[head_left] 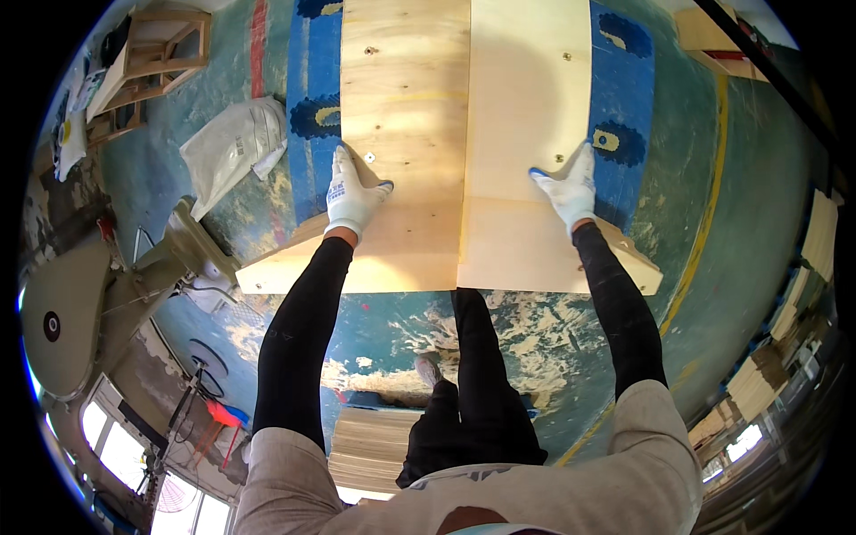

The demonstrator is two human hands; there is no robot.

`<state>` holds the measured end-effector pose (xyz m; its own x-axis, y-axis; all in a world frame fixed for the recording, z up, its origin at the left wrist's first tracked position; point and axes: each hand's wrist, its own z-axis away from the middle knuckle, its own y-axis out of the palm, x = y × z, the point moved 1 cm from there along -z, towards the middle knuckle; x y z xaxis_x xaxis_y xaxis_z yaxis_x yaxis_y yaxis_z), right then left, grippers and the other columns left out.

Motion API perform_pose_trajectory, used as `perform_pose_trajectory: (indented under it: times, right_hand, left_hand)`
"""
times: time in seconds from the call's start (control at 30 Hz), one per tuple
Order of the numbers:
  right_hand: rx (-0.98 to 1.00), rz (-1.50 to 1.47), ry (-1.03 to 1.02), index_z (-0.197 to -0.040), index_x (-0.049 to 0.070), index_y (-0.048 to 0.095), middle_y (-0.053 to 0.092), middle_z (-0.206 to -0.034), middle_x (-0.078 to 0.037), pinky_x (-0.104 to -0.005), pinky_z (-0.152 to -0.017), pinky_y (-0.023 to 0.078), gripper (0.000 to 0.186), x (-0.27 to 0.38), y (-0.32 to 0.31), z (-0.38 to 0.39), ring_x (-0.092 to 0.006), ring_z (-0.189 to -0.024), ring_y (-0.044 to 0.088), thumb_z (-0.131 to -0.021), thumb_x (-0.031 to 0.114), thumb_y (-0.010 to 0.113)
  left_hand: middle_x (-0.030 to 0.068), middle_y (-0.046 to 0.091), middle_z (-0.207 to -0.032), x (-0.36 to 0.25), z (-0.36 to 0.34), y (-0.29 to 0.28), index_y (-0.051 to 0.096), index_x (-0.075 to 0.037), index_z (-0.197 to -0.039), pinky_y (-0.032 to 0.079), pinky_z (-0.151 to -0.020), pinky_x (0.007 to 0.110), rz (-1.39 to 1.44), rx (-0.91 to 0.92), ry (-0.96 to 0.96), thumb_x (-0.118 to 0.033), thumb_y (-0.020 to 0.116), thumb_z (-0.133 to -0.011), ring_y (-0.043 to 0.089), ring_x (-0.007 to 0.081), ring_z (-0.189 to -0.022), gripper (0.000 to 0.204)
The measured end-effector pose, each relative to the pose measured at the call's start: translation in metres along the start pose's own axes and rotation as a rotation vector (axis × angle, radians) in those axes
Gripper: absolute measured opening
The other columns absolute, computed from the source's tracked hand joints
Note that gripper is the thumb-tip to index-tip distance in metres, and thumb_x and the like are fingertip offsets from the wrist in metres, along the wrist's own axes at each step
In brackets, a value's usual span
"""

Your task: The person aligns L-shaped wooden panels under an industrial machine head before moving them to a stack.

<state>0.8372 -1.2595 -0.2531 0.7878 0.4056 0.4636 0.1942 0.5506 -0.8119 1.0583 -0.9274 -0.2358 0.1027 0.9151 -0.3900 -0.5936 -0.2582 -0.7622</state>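
Note:
Two long pale plywood boards lie side by side, the left one (406,107) knotted, the right one (522,107) plainer, with wider angled pieces at their near end. My left hand (352,198), in a white glove, grips the left board's outer edge, thumb spread inward. My right hand (568,189), gloved alike, grips the opposite outer edge in the same way, its fingertips partly hidden. Blue pallets (620,80) with dark worn patches show under both sides of the boards.
A grey-green machine (71,316) stands at left. A white sack (234,143) lies beyond it, near wooden frames (160,53). A stack of sheets (366,446) is below, by my legs. Stacked boards (758,383) line the right; a yellow line (709,223) runs along the floor (695,134).

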Motion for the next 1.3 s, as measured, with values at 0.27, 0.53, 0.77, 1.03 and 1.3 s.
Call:
perform_pose_trajectory:
  times: [0.27,0.53,0.77,1.03,1.3]
  right_hand:
    - [-0.078,0.166,-0.013,-0.158,-0.003,0.020,0.016,-0.163,-0.030,-0.0396,-0.124,0.020,0.120,0.017,-0.004,0.001,-0.0388,-0.154,0.015,-0.074,0.060,0.079]
    - [0.112,-0.212,-0.212,-0.138,-0.003,0.051,0.055,-0.140,-0.020,-0.0397,-0.109,0.041,0.062,0.070,0.003,0.198,-0.0304,-0.127,0.052,-0.088,0.023,0.077]
    - [0.797,-0.439,-0.210,-0.127,-0.004,0.059,0.064,-0.119,-0.007,-0.0282,-0.099,0.048,0.034,0.146,0.056,0.408,-0.0176,-0.109,0.061,-0.096,0.007,0.068]
    - [1.031,-0.066,-0.347,-0.113,0.007,0.065,0.064,-0.093,0.002,-0.0247,-0.069,0.050,0.018,0.192,0.113,0.632,-0.0079,-0.080,0.059,-0.100,0.019,0.066]
    - [1.388,0.425,-0.681,-0.129,0.001,0.061,0.064,-0.113,-0.004,-0.0271,-0.086,0.052,0.031,0.213,0.159,0.894,-0.0119,-0.098,0.062,-0.100,0.013,0.063]
  left_hand:
    - [0.0314,0.022,-0.161,-0.002,0.027,-0.008,0.023,-0.002,-0.159,0.030,-0.120,0.041,-0.064,-0.123,0.051,-0.047,0.081,-0.077,0.030,0.0444,-0.147,0.110]
    - [0.0193,0.064,-0.127,0.106,0.317,0.021,0.061,-0.005,-0.130,0.046,-0.103,0.042,0.473,0.034,-0.060,-0.035,0.070,-0.086,0.060,0.0351,-0.120,0.054]
    - [0.0241,0.070,-0.110,0.260,0.625,0.052,0.067,-0.003,-0.113,0.050,-0.092,0.046,0.691,-0.038,-0.613,-0.041,0.066,-0.087,0.065,0.0402,-0.108,0.046]
    - [0.0229,0.059,-0.135,0.453,0.923,0.077,0.060,-0.003,-0.133,0.044,-0.107,0.042,0.875,-0.733,-1.110,-0.038,0.068,-0.087,0.057,0.0366,-0.126,0.058]
    - [0.0220,0.046,-0.151,0.649,1.219,0.224,0.045,-0.002,-0.147,0.034,-0.117,0.043,0.330,-0.857,-1.819,-0.051,0.070,-0.084,0.042,0.0372,-0.140,0.083]
